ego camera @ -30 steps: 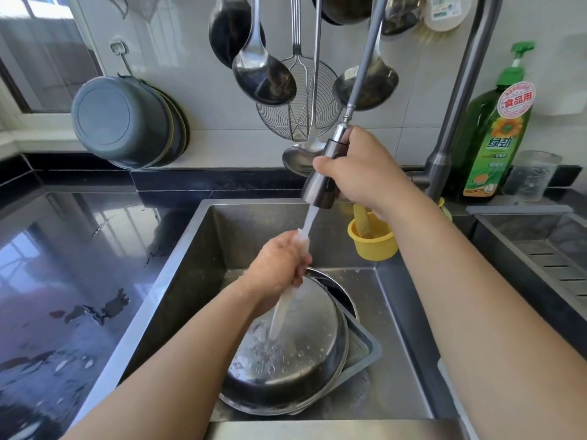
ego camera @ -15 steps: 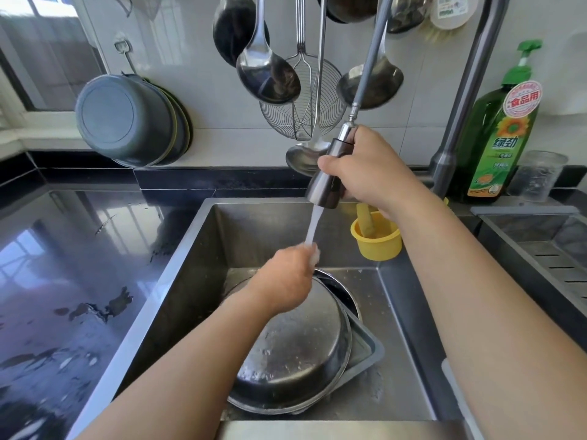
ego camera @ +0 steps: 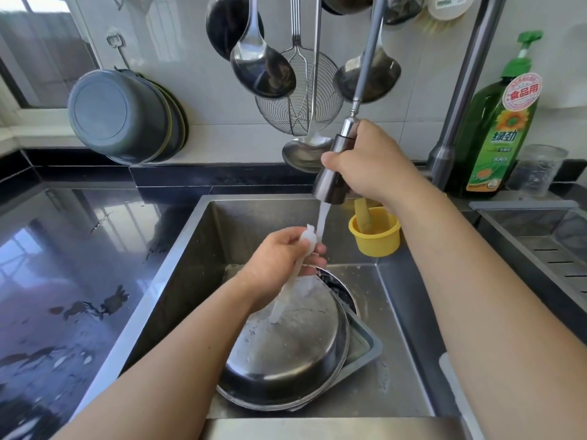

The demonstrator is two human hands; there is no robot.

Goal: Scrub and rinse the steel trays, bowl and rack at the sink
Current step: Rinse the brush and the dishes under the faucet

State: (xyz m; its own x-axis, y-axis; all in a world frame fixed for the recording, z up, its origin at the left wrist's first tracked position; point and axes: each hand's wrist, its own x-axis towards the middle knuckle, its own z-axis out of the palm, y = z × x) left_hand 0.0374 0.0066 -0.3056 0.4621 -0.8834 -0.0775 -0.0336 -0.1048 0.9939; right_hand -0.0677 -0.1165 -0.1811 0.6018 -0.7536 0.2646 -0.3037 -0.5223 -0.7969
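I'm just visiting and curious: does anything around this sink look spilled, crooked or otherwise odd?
Only small things. Puddles of water lie spilled on the dark counter left of the sink. In the sink, the steel bowl sits upside down and tilted on a tray. Nothing looks damaged.

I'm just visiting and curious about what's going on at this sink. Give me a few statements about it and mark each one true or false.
1. The right hand grips the pull-out spray head. True.
2. The left hand holds a white cloth under the running water. True.
3. The steel bowl sits upright, full of water. False: it lies upside down in the sink, on top of a tray.
4. The yellow cup stands on the dark counter on the left. False: it sits at the sink's back right corner.
5. The green soap bottle lies on its side. False: it stands upright beside the faucet.
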